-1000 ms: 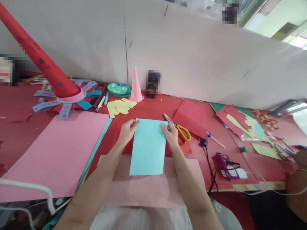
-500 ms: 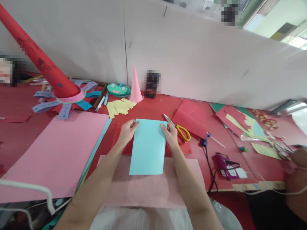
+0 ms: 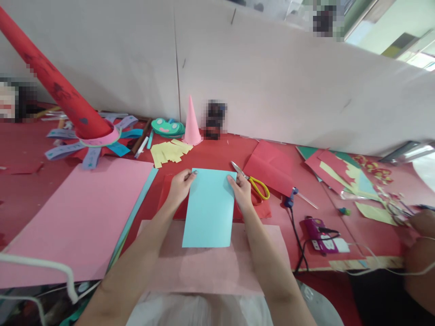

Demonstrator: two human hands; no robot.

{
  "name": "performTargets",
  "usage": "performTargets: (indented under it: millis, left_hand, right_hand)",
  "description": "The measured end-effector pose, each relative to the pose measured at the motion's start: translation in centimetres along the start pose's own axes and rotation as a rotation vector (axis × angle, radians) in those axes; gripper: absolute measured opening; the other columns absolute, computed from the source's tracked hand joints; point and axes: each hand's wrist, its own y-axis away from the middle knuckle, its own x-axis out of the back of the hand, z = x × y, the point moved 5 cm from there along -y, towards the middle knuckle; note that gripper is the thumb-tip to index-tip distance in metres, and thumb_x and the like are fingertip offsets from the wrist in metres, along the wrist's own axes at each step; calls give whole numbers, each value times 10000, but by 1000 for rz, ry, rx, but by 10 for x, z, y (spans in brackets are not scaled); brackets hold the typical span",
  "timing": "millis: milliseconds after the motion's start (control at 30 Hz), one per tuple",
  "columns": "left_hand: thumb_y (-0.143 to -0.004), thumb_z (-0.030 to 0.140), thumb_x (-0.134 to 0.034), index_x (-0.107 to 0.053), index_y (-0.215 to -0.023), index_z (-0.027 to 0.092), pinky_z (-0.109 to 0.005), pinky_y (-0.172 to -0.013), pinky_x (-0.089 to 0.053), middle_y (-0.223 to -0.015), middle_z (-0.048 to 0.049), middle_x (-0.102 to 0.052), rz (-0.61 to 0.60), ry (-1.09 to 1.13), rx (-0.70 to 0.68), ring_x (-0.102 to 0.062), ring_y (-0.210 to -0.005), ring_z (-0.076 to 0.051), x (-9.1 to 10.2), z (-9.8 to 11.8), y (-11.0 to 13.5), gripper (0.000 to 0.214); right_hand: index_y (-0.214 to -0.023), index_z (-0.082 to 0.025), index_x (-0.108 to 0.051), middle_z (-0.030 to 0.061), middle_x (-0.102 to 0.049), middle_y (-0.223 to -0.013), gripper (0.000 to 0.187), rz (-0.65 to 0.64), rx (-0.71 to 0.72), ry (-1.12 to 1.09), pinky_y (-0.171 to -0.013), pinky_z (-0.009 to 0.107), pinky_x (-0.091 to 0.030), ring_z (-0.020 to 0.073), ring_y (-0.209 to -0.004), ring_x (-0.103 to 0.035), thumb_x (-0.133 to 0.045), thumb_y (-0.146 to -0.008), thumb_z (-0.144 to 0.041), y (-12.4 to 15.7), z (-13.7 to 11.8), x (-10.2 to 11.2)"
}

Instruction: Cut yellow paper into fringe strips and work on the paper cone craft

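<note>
A light blue sheet of paper [image 3: 210, 210] is held up in front of me by its two upper corners. My left hand [image 3: 182, 183] pinches the top left corner, thumb on the near face. At the top right corner my right hand [image 3: 241, 186] grips in the same way. Below the sheet lies a large pale pink paper [image 3: 210, 271] at the table's front edge. Red paper [image 3: 166, 199] shows behind the blue sheet. Close beyond my right hand rest scissors with yellow handles [image 3: 258, 188], blades pointing away to the left.
Large pink sheets [image 3: 91, 213] lie at left, near a red paper cone [image 3: 57, 86] with paper strips. A pink cone [image 3: 192, 124], a green frog cutout [image 3: 167, 127] and yellow strips [image 3: 168, 152] stand behind. A purple power adapter [image 3: 321, 235] with cables and another person's hand [image 3: 423, 222] are at right.
Almost nothing differs. Both hands keep the blue sheet in the same place, with only a very slight shift of the view.
</note>
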Motion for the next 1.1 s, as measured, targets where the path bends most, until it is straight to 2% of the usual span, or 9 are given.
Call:
performTargets:
  millis: [333,567,833,1100]
  left_hand:
    - [-784,461,-496,-379,-574,194,-239,-508,-250,-523,47,-318,12,-16,1,-312,-505,-97,2,4,1,359]
    - [-772,500,-492,-398,-583,195,-239,-519,-259,-534,45,-336,7,-25,5,-329,-521,-102,1,-3,-1,371]
    - [-763,503,-502,-432,-595,191,-238,-529,-272,-546,38,-372,2,0,13,-351,-533,-106,0,-3,0,360]
    - [-777,497,-480,-383,-571,199,-240,-510,-245,-526,43,-306,15,-37,-5,-305,-518,-106,1,-1,-1,375]
  right_hand:
    - [-783,-185,-582,-40,-520,-562,361,-2,8,36,-472,231,-383,91,-477,-433,-637,-706,-534,0,-1,0]
    - [-751,-185,-573,-55,-470,-538,355,3,19,59,-453,216,-351,81,-467,-398,-633,-712,-533,-1,0,1]
    - [-767,-186,-589,-48,-488,-547,370,7,6,50,-468,226,-377,90,-474,-420,-639,-698,-547,0,0,1]
    - [-757,-188,-583,-46,-502,-548,362,5,5,29,-466,226,-377,88,-471,-420,-644,-691,-538,0,-2,0]
